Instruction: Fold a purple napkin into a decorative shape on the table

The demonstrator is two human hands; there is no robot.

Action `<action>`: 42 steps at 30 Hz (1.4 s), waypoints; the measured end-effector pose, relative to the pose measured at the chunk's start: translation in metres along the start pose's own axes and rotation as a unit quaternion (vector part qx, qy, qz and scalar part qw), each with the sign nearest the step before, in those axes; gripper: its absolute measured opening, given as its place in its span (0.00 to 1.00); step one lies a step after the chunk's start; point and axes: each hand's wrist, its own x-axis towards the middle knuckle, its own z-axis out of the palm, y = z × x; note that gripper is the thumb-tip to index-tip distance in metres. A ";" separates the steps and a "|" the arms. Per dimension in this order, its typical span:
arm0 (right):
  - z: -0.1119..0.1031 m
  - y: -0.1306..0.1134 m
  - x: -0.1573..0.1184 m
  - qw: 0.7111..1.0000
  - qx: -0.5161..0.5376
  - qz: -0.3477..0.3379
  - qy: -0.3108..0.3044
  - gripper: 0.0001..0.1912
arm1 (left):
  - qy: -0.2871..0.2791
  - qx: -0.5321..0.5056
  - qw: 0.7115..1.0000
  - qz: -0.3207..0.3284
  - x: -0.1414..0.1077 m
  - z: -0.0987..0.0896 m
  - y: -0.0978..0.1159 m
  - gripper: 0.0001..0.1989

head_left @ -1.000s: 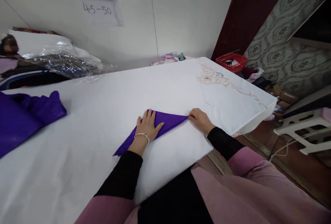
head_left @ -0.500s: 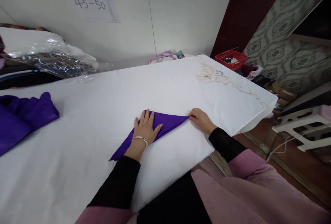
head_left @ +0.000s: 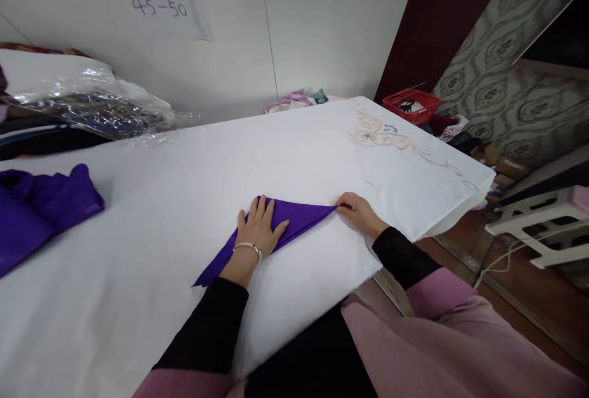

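Observation:
A folded piece of purple fabric (head_left: 299, 219) lies in a long triangular shape on the white-covered table (head_left: 193, 202). Flat on its left part rests my left hand (head_left: 258, 226), fingers stretched and slightly spread, a silver bracelet at the wrist. My right hand (head_left: 361, 213) pinches the fabric's pointed right tip between thumb and fingers. The lower left point of the fabric pokes out past my left wrist. More purple fabric (head_left: 41, 211) lies loosely bunched at the table's left edge.
Clothes under clear plastic (head_left: 105, 107) are heaped at the back left. Beige embroidery (head_left: 372, 137) marks the cloth's far right corner. Behind that corner stands a red basket (head_left: 411, 107). A white plastic stool (head_left: 543, 226) is on the floor at right.

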 end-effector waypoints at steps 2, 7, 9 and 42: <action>0.000 0.001 0.000 1.000 0.008 0.005 0.001 0.04 | 0.000 0.004 1.000 0.000 0.000 0.000 0.000 0.36; 0.002 -0.002 0.001 0.999 -0.035 0.011 0.012 0.05 | -0.003 0.012 1.000 0.001 0.000 -0.001 0.001 0.37; 0.002 -0.002 0.001 0.999 -0.035 0.007 0.014 0.05 | -0.006 0.013 1.000 0.001 0.000 -0.002 0.002 0.39; 0.003 -0.004 0.000 0.978 0.002 -0.208 -0.008 0.16 | 0.085 -0.146 0.966 0.196 -0.009 0.001 0.010 0.21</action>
